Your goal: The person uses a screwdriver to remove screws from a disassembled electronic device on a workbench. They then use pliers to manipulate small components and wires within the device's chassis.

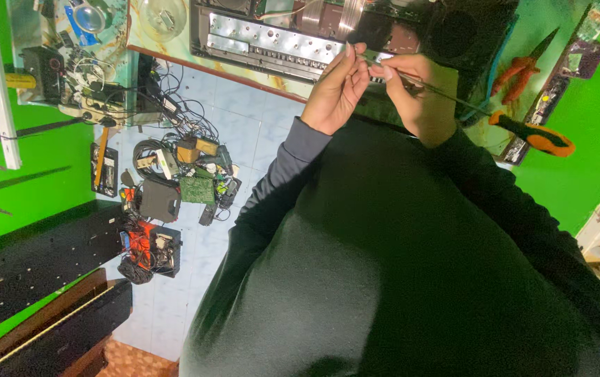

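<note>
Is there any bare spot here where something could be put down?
Yes: the pale tiled floor between the parts heap and the grey sleeve, and lower down by the black panels. The bench is crowded with the metal chassis, cables and tools around both hands.

Workbench (174,43) bears an opened metal chassis (265,42); tiled floor (244,126) holds scattered electronic parts (174,188)

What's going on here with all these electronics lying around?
A person in a dark long-sleeved top holds both hands up over an opened metal electronics chassis on the workbench. The right hand holds a long screwdriver with an orange handle by its thin shaft, and the left hand pinches near its tip. Circuit boards and tangled wires lie in a pile on the tiled floor.
</note>
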